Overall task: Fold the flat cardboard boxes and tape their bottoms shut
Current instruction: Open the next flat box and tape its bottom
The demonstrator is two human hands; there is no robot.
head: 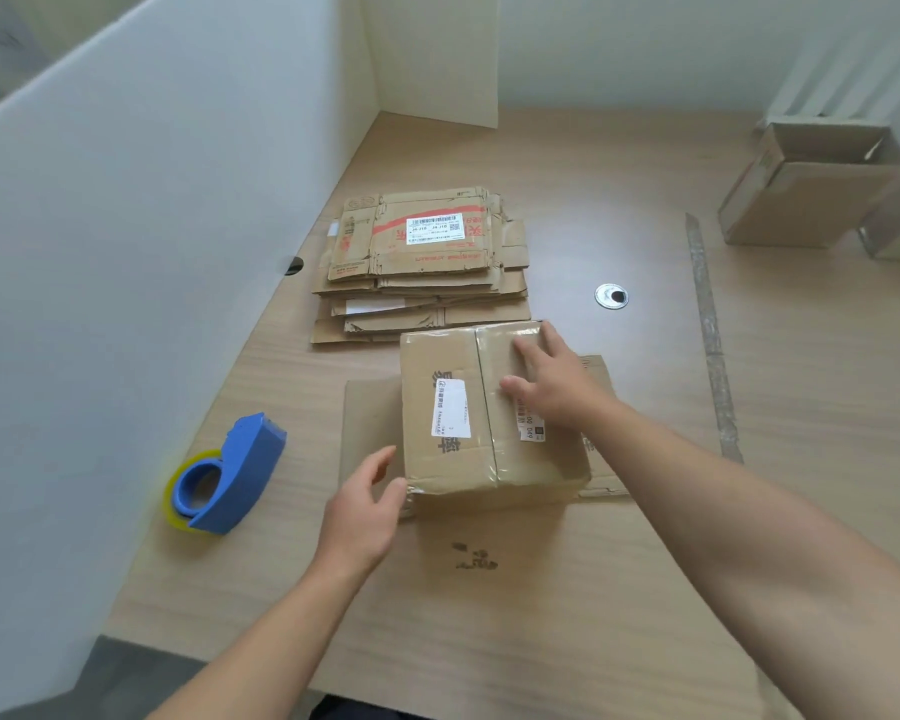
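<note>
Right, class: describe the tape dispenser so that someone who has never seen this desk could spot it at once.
Find the wooden table and its left edge along the white partition. There, left of the taped box, the tape dispenser lies by itself. It is the only blue thing, holding a yellowish roll, while its neighbours are all brown cardboard.

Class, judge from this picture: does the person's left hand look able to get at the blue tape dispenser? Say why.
Probably yes. The left hand holds nothing and rests at the near left corner of the taped box. Nothing stands between it and the tape dispenser to its left.
</note>
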